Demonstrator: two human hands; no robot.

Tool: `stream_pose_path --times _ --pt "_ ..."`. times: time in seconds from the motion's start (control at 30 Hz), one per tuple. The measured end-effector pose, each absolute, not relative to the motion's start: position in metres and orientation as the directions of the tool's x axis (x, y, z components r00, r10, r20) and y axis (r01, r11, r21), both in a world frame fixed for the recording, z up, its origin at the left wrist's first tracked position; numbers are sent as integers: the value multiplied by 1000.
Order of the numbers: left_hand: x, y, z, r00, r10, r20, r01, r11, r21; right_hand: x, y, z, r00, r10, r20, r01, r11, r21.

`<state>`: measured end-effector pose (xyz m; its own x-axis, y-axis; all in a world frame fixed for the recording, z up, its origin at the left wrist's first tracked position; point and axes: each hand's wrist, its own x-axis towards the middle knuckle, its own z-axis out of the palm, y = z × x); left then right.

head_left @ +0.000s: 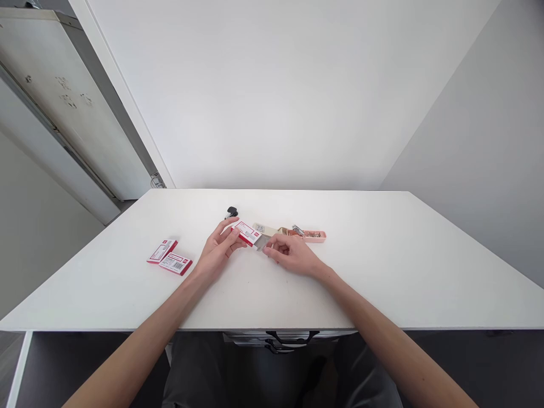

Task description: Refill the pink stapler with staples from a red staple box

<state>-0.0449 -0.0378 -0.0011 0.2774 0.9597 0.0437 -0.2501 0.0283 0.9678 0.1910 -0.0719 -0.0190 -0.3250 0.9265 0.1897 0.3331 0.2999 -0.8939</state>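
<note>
Red-and-white box (246, 233), up in the left hand (221, 247), near the middle of the white tabletop (382, 260)! The left thumb presses across its face, fingers behind, a closed hold. A greyish inner piece (262, 242) juts from the box's right end, and here's the right hand (291, 253), fingers curled right beside it; whether they actually pinch it, I cannot tell.

Now the room to move: a broad stretch of white runs from the right hand to the slanting right edge, and another good strip lies between both wrists and the near edge. On the left it's tighter, with two boxes of the same colours, one farther back (162, 250) and one nearer (175, 263), lying together by the left forearm. Beyond the hands, close in, sit a pale piece with a printed code (264, 229) and a pink tray (317, 239) of small metal bits; a black object (232, 212) stands just past the left fingertips.

The far edge meets a white wall (276, 102), a grey wall (476, 141) rises on the right, and a scuffed pale cabinet (72, 102) stands off left. Below the near edge: dark drawer handles (293, 340) between the knees.
</note>
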Motion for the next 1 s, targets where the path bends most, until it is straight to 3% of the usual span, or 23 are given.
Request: stream_pose_path --times 0.13,0.37,1.0 --pt "-44 -39 -1 355 930 99 -214 -22 977 191 -75 -13 -408 906 109 258 229 -939" --pt "-44 -39 -3 405 904 135 -203 -55 978 195 -73 -11 -429 895 119 127 190 -973" --pt "-42 -43 0 490 864 115 -211 -10 977 198 -72 -9 -463 882 91 113 161 -980"
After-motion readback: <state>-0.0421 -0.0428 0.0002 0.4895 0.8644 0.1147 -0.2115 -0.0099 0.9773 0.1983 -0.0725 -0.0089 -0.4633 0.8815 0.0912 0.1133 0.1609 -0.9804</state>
